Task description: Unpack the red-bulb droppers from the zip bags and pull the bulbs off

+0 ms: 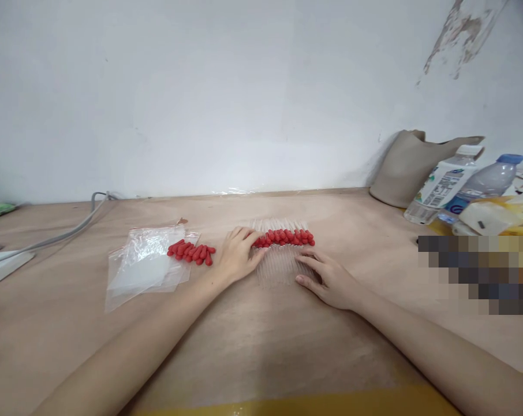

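Note:
In front of me lies a row of clear thin tubes (276,271) with red rubber bulbs (287,237) across their middle; they look like droppers laid side by side. My left hand (239,251) rests at the row's left end, thumb and fingers apart and touching the nearest bulbs and tubes. At the right end, my right hand (326,277) has its fingers spread, with fingertips at the edge of the tubes. A separate heap of loose red bulbs (196,252) sits left of my left hand, partly over clear plastic bags (144,268).
A grey cable (71,231) runs along the left side of the brown table (253,352). At the back right stand a beige bag-like container (408,167), a white-labelled bottle (443,185) and a blue-capped bottle (489,182). Behind is a white wall.

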Tool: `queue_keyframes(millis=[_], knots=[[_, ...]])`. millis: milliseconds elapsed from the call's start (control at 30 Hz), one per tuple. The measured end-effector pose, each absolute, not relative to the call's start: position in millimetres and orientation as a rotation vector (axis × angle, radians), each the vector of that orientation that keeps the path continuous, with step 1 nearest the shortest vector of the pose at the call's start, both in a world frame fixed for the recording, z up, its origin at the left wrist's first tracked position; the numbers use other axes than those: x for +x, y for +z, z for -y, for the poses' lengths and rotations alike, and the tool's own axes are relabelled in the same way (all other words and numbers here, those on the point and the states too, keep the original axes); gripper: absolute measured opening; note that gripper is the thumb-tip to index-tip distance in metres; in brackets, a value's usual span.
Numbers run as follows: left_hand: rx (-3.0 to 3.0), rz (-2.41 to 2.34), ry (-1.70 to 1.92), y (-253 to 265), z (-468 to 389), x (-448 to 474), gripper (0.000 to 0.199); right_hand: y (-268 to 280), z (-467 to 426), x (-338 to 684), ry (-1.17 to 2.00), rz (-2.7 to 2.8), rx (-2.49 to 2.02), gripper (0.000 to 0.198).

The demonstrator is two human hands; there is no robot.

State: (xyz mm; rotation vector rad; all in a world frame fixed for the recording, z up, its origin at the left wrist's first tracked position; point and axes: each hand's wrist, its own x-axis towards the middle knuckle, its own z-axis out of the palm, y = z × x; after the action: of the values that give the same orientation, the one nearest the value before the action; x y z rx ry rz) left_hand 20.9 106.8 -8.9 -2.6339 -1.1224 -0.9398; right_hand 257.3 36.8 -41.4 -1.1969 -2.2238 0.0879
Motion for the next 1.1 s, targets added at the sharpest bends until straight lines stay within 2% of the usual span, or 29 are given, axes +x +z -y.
queue_keyframes(millis=[133, 433, 533, 767, 900, 1100], knots=[[-2.678, 1.132, -0.899, -1, -130, 40, 0.032, -39, -35, 257, 0.117, 2.214, -1.2, 0.041], [-2.866, 1.001, -1.022, -9, -150, 44, 0.011, -37, -35, 256, 0.195, 2.173, -1.228, 0.048], [-2.836, 1.018, -1.112, -10, -148, 47, 0.012, -37, -35, 256, 0.189, 2.157, -1.232, 0.049], [-2.664, 1.106, -1.708, -8, -111, 30, 0.011, -36, -37, 257, 0.128, 2.105, -1.233, 0.047], [-2.797, 1.16, -1.78, -14, -73, -1, 0.008, -35, -37, 255, 0.055, 2.04, -1.207, 0.051], [-2.974, 1.343, -1.651, -27, -39, -27, 0.008, -28, -28, 248, -0.08, 2.162, -1.015, 0.066]])
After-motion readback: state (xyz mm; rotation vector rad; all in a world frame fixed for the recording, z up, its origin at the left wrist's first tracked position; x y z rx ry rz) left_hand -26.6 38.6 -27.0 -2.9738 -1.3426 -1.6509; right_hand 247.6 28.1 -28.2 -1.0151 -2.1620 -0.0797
